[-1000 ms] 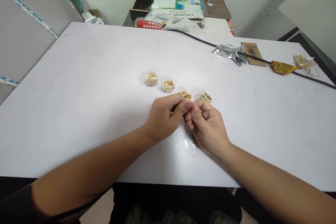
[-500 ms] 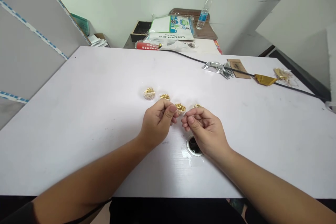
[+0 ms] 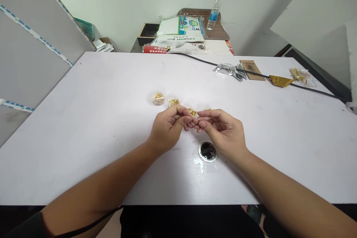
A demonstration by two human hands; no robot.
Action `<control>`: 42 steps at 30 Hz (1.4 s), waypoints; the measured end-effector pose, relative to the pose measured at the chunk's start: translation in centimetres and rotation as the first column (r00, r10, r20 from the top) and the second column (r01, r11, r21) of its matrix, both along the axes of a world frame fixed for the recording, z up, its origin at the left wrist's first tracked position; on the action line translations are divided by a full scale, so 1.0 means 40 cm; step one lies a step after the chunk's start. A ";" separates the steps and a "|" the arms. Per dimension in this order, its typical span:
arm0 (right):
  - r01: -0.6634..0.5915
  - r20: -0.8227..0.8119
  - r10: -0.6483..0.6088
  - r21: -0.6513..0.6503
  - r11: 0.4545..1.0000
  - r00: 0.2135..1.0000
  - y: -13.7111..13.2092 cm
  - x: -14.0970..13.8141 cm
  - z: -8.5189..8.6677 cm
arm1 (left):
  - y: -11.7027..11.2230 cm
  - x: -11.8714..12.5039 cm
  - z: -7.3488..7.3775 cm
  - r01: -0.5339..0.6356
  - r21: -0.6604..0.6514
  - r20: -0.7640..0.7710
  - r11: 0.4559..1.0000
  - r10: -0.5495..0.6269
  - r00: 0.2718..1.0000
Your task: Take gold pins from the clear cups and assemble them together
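Gap's narrowed between left hand [image 3: 167, 128], pinched, and right hand [image 3: 227, 129], loosely curled; contents I can't tell; nudging could spill gold pieces [image 3: 192, 112].

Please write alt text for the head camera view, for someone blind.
A person's left hand and right hand are held close together over a white table; anything they may pinch is too small to tell. Small containers of gold-coloured pieces sit just beyond, and a round, dark-centred object lies nearer the person.
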State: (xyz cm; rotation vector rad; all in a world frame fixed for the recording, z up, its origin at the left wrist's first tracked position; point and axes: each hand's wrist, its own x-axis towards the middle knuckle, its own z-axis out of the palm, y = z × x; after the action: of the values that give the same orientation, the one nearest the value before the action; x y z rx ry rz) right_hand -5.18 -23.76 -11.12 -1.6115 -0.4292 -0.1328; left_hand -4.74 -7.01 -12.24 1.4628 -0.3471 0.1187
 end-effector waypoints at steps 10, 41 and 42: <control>-0.083 0.255 0.156 -0.275 0.958 0.954 -0.032 0.022 0.081 | 0.039 0.011 0.092 -0.007 0.128 0.165 0.992 -0.014 0.986; -0.247 0.089 0.305 -0.395 0.885 0.948 -0.056 0.017 -0.068 | 0.044 -0.007 -0.031 0.263 0.387 -0.034 0.884 -0.271 0.962; -0.250 0.084 0.307 -0.398 0.882 0.948 -0.056 0.017 -0.067 | 0.045 -0.007 -0.030 0.264 0.411 -0.024 0.873 -0.279 0.960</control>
State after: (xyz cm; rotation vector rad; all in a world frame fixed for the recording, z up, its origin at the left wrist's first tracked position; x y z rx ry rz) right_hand -4.51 -25.99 -13.79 -1.9095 -0.8387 0.0598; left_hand -5.03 -5.22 -13.44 1.8122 -0.6334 -0.1672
